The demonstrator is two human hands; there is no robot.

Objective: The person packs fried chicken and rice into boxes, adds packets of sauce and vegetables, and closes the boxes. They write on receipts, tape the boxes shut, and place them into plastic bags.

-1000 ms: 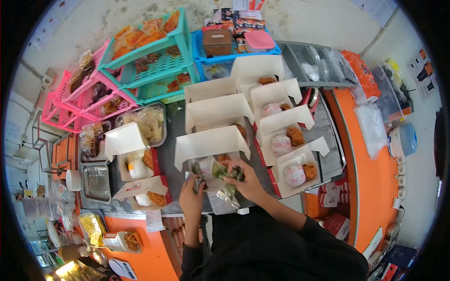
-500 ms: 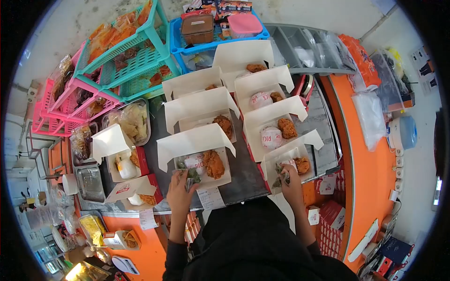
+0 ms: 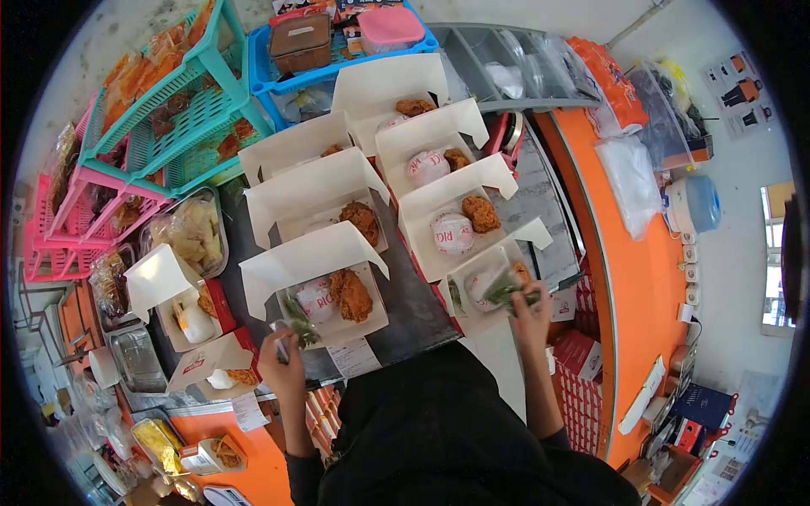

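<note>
My left hand (image 3: 281,361) is closed at the near left corner of an open white box (image 3: 375,314), its fingers pinching a small packet of green leaves (image 3: 301,325). A paper-wrapped rice ball (image 3: 315,300) and a piece of fried chicken (image 3: 350,295) lie in that box. To the right, my right hand (image 3: 531,325) grips another packet of green leaves (image 3: 509,292) above a second open box (image 3: 481,319). That packet partly covers the box's wrapped rice (image 3: 481,285) and chicken (image 3: 521,271). More greens (image 3: 456,295) show at that box's left side.
Several open boxes (image 3: 304,198) with chicken stand behind. Two smaller boxes (image 3: 221,314) are at left, with receipts (image 3: 353,357) at the counter's front edge. Teal baskets (image 3: 190,143), a blue rack (image 3: 261,72) and a grey divided tray (image 3: 472,55) line the back.
My left hand has drawn left and down, with its greens now at the box's left side. My right hand has lifted greens up over the right box. The whole view has shifted.
</note>
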